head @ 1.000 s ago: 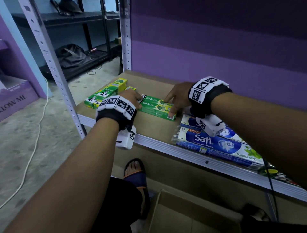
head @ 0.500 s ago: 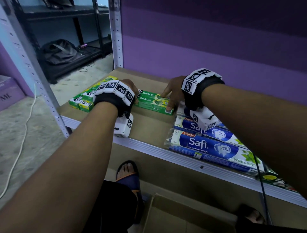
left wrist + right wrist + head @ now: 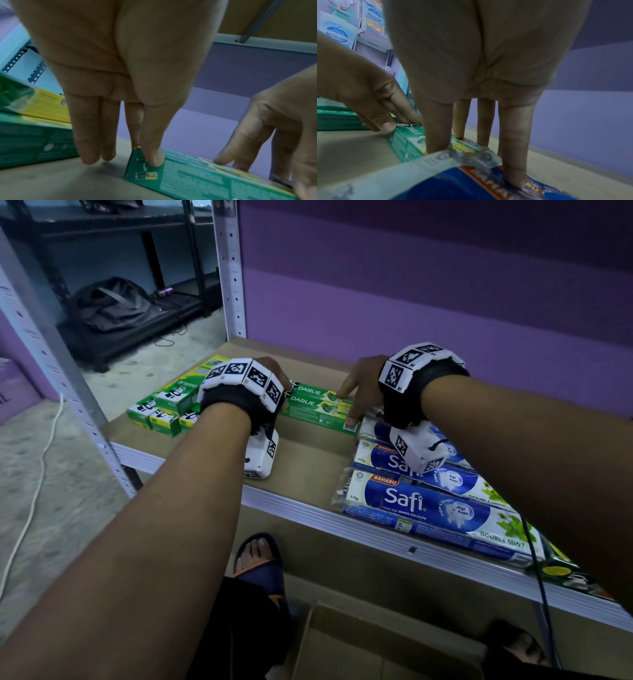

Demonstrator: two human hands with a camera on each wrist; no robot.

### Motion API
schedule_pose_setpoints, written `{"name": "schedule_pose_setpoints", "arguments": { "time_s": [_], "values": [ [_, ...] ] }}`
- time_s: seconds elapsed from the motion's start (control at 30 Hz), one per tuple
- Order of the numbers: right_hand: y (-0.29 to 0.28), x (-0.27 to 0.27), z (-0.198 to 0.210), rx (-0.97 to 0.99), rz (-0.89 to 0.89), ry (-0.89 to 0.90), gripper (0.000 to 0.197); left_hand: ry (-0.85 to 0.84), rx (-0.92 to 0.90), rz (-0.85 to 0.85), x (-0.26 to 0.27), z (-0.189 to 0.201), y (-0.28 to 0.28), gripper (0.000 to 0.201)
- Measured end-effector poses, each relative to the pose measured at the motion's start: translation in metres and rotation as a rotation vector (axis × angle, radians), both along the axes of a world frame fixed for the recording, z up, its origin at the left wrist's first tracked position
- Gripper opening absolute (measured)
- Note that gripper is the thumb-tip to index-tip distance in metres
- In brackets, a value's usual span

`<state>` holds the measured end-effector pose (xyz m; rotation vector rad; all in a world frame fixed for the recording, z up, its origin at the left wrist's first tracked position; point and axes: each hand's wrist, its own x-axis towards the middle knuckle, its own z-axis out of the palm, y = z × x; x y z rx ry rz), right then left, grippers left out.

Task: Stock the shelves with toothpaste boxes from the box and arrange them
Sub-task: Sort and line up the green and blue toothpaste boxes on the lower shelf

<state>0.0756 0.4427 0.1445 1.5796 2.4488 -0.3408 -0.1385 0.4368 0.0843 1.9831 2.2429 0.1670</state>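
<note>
The left hand [image 3: 120, 75] has straight fingers pointing down, its thumb tip [image 3: 152, 159] pressing the near left corner of the green toothpaste boxes [image 3: 320, 409]. The right hand [image 3: 363, 386] spreads straight fingers over their right end, one fingertip [image 3: 436, 146] on the top face. The boxes lie flat on the shelf [image 3: 308, 460], long axis running left to right between the hands, so either can slide them. They seem to be two side by side. The blue packs [image 3: 428, 508] lie just right.
</note>
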Motion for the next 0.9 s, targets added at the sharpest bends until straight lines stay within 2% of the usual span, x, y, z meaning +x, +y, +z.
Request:
{"name": "schedule_pose_setpoints", "arguments": {
  "time_s": [0.03,0.17,0.37,0.53,0.63,0.77,0.83,0.9],
  "values": [
    [0.000,0.001,0.001,-0.009,-0.002,0.009,0.069,0.002,0.010,-0.050,0.003,0.006,-0.009,0.029],
    [-0.002,0.001,0.002,0.020,0.009,-0.007,0.070,-0.106,0.016,-0.060,-0.002,0.006,-0.005,0.032],
    [-0.001,0.000,-0.002,0.070,0.000,-0.030,0.070,-0.103,0.014,-0.071,-0.004,0.001,0.004,0.039],
    [-0.002,-0.001,-0.003,0.078,0.004,-0.037,0.070,-0.074,0.040,-0.062,0.003,0.004,-0.005,0.015],
    [-0.003,0.004,-0.005,0.079,-0.002,0.009,0.069,-0.093,0.083,-0.078,0.001,0.005,-0.011,0.027],
    [-0.006,0.016,-0.006,0.109,-0.012,0.088,0.066,-0.209,0.111,-0.041,-0.004,0.014,-0.020,0.048],
    [-0.007,0.022,-0.003,0.071,-0.047,0.156,0.062,-0.233,0.111,-0.037,-0.006,0.016,-0.025,0.046],
    [-0.008,0.027,0.001,0.056,-0.074,0.206,0.057,-0.254,0.101,-0.022,-0.007,0.019,-0.032,0.033]
  ]
}}
